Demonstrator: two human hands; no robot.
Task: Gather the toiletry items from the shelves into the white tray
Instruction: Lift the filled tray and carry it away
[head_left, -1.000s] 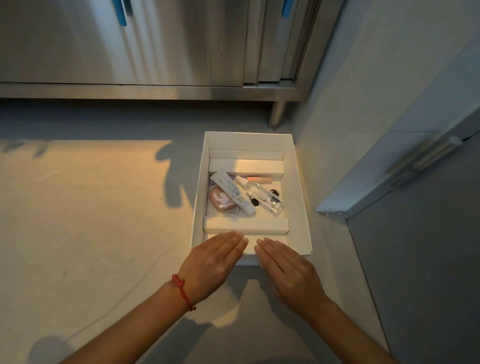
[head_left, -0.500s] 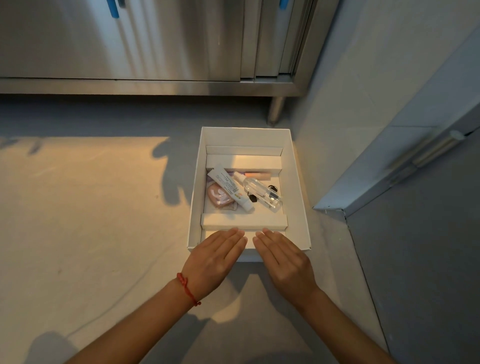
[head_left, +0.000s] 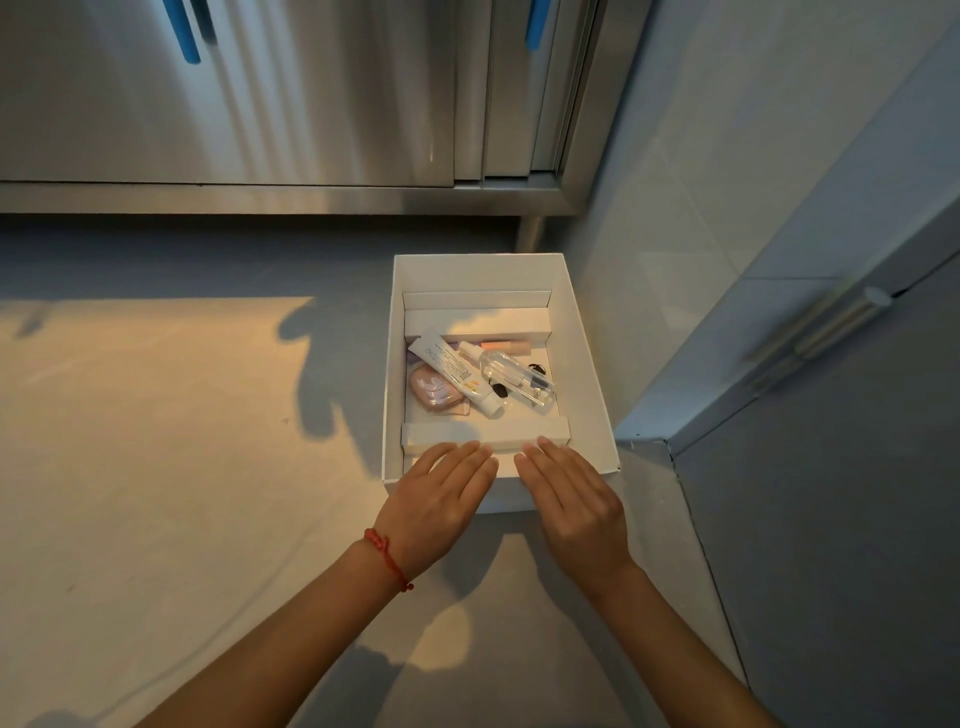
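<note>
The white tray (head_left: 589, 364) sits on the grey floor near the wall corner. Inside it lie a white tube (head_left: 453, 370), a clear spray bottle (head_left: 514, 375), a pink compact (head_left: 434, 396), a peach stick (head_left: 506, 345) and small dark items (head_left: 536, 368). My left hand (head_left: 439, 501) and my right hand (head_left: 571, 501) lie flat, fingers straight, over the tray's near edge, side by side. Both hands hold nothing. A red string circles my left wrist.
A stainless steel cabinet (head_left: 260, 104) with blue handles stands behind the tray, one leg (head_left: 530, 234) just beyond it. A tiled wall (head_left: 701, 182) and a grey door (head_left: 831, 467) with a metal handle close off the right side. Open floor (head_left: 156, 441) spreads to the left.
The tray has slid a little away from me toward the cabinet, with both flat hands following its near edge. The items inside kept their places.
</note>
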